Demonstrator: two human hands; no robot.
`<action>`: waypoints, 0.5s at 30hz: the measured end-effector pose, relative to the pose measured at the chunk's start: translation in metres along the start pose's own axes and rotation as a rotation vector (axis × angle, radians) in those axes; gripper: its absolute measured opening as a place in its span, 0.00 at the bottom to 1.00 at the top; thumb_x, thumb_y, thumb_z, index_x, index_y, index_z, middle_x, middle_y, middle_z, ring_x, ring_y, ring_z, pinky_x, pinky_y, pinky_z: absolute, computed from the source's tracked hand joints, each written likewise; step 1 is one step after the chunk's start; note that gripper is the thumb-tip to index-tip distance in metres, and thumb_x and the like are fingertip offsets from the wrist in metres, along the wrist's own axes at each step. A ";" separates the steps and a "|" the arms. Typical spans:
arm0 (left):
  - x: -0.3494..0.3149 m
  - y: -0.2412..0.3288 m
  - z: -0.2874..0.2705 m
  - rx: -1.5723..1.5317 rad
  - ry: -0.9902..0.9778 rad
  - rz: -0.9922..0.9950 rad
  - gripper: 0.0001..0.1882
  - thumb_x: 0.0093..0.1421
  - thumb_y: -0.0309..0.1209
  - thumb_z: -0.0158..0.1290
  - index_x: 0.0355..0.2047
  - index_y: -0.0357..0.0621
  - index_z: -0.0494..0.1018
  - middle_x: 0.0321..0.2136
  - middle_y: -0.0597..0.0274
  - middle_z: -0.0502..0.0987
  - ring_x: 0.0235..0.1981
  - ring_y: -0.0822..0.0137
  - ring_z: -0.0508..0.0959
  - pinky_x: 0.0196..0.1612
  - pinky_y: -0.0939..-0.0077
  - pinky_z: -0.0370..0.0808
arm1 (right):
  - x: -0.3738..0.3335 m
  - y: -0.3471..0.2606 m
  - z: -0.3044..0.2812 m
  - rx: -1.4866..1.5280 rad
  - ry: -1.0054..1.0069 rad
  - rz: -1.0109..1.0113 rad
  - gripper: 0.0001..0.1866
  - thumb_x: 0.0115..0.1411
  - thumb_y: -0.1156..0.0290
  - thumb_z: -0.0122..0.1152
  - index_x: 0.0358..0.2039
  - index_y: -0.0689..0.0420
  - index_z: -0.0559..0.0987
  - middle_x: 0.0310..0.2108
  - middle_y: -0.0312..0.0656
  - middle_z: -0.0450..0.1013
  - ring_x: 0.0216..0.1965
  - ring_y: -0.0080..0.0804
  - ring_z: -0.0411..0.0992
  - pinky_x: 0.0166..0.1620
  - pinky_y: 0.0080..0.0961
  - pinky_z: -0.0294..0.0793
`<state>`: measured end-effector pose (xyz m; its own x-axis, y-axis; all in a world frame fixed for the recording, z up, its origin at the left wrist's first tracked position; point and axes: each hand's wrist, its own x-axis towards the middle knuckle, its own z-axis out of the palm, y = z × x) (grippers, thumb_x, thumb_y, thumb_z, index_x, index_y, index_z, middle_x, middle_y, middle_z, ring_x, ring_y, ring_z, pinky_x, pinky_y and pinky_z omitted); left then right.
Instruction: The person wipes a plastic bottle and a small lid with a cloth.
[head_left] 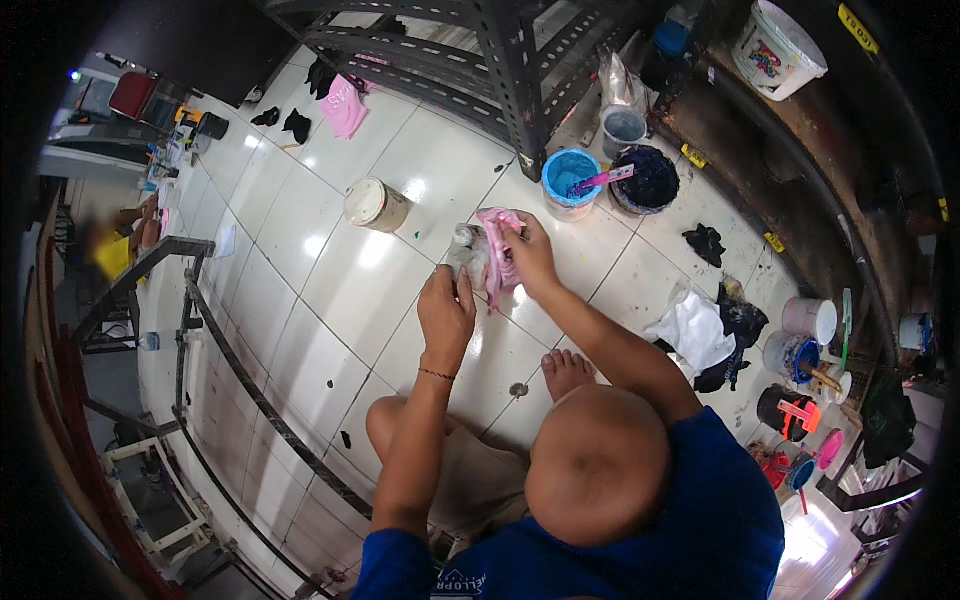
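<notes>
Pink cloth: bunched between the person's hands (498, 240), its long axis running away from the knees
Right hand: at the cloth's right side (533, 262), fingers clamped on it; this is the nearer hand
Grey clump: just left of the cloth (466, 252), seemingly against it; I can't make out what it is
Left hand: at the clump's near edge (447, 312), fingertips touching; whether they pinch, I can't tell
Blue bucket: beyond the right hand (563, 208), apart from the cloth

Hands (530, 252) with pink cloth (496, 262)
</notes>
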<state>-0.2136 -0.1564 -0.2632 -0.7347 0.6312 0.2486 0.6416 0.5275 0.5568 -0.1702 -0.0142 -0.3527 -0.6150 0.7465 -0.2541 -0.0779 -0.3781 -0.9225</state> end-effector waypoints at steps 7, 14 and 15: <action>0.005 -0.011 0.004 -0.014 0.159 -0.213 0.15 0.63 0.29 0.51 0.22 0.32 0.65 0.14 0.45 0.69 0.13 0.54 0.68 0.20 0.63 0.64 | -0.054 0.048 -0.011 -0.578 -0.069 -0.413 0.17 0.55 0.75 0.60 0.46 0.61 0.73 0.41 0.50 0.73 0.45 0.50 0.71 0.49 0.38 0.69; 0.000 -0.031 -0.009 -0.039 0.157 -0.287 0.17 0.64 0.30 0.51 0.21 0.32 0.64 0.11 0.52 0.64 0.13 0.68 0.59 0.18 0.69 0.61 | -0.039 -0.005 0.021 -0.224 -0.165 -0.288 0.10 0.55 0.73 0.62 0.36 0.63 0.77 0.37 0.48 0.74 0.39 0.46 0.74 0.44 0.38 0.73; 0.002 -0.029 -0.005 -0.060 0.154 -0.267 0.17 0.64 0.30 0.51 0.21 0.32 0.64 0.10 0.53 0.64 0.13 0.69 0.58 0.18 0.69 0.61 | -0.036 -0.001 0.025 -0.319 -0.184 -0.470 0.09 0.55 0.73 0.62 0.36 0.63 0.77 0.36 0.48 0.74 0.38 0.46 0.74 0.43 0.37 0.73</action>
<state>-0.2352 -0.1732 -0.2744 -0.9031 0.3790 0.2020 0.4109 0.6257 0.6630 -0.1675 -0.0543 -0.3353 -0.6996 0.6763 0.2305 -0.1520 0.1744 -0.9729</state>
